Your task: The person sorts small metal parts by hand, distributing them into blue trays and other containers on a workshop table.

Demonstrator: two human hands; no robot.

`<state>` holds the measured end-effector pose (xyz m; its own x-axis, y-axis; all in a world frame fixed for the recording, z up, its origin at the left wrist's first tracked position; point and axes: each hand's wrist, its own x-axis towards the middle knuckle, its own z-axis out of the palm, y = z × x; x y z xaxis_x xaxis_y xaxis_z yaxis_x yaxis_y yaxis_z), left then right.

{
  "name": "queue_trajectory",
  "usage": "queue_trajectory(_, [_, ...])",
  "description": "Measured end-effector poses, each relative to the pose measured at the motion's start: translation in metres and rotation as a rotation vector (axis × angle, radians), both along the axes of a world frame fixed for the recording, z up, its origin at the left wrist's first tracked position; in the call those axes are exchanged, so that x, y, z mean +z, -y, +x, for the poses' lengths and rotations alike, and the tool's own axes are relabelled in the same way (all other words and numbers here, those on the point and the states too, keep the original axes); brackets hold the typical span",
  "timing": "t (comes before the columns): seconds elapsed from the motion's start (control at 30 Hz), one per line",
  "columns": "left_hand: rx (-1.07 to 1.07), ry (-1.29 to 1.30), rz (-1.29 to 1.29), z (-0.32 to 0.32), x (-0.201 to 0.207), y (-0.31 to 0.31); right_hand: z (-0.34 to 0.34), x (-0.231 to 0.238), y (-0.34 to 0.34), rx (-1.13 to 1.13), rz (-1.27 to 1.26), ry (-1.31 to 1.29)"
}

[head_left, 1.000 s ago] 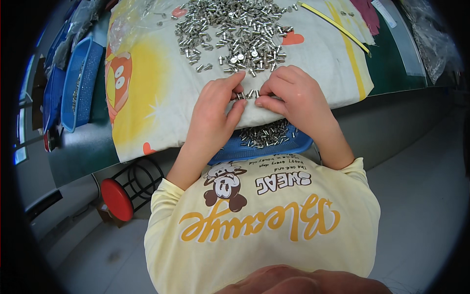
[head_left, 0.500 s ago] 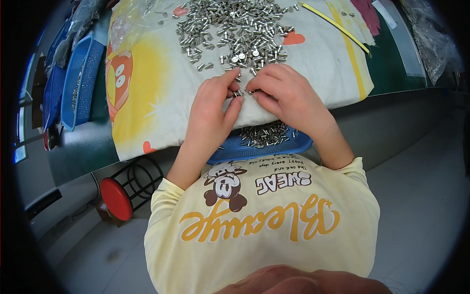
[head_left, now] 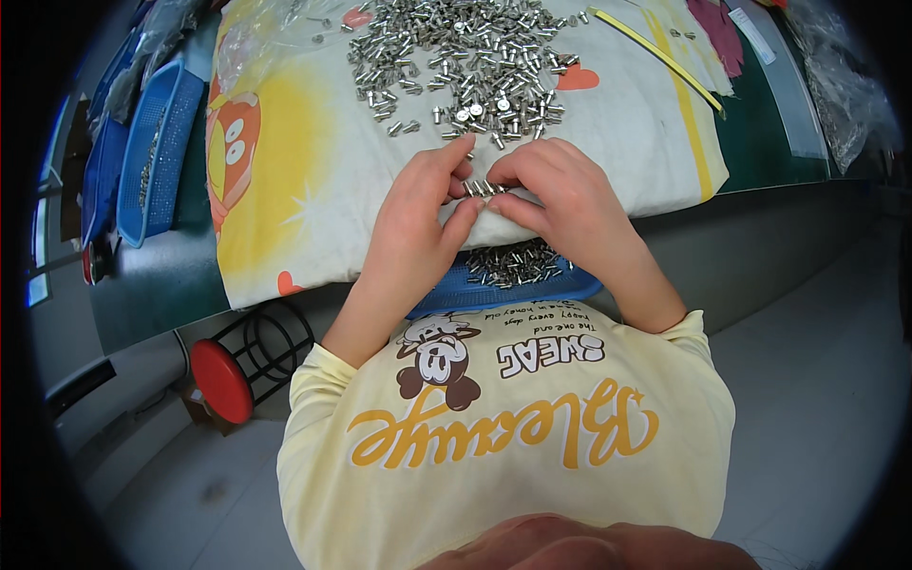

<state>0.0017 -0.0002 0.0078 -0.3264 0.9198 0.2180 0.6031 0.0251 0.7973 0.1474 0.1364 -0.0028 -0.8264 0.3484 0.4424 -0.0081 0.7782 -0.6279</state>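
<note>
My left hand (head_left: 415, 207) and my right hand (head_left: 566, 195) meet near the front edge of the cloth (head_left: 313, 190). Between the fingertips of both is a short row of small shiny screws (head_left: 482, 188), side by side. My left thumb and fingers are closed at the row's left end, and my right thumb and index finger pinch its right end. Just beyond my fingers spreads a large pile of loose screws (head_left: 461, 57). Below my wrists, against my body, a blue basket (head_left: 446, 302) holds many more screws (head_left: 513, 263); my forearms and the cloth cover part of it.
A yellow strip (head_left: 655, 59) lies right of the pile. Clear plastic film (head_left: 271, 43) is at the far left of the cloth, a plastic bag (head_left: 826, 95) at the far right. Another blue basket (head_left: 157, 161) stands on the left, above a red stool (head_left: 221, 380).
My right hand has drawn slightly closer to the left and a little nearer to me. The row of screws between my fingertips now shows more clearly.
</note>
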Motion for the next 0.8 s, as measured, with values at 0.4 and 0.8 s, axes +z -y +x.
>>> queue_trajectory(0.4, [0.072, -0.118, -0.007, -0.011, -0.001, 0.017, 0.003, 0.008, 0.01, 0.026, -0.084, 0.032])
queue_trajectory(0.8, [0.078, -0.16, 0.02, -0.015, -0.002, 0.022, -0.005, 0.012, 0.023, 0.037, -0.03, 0.027])
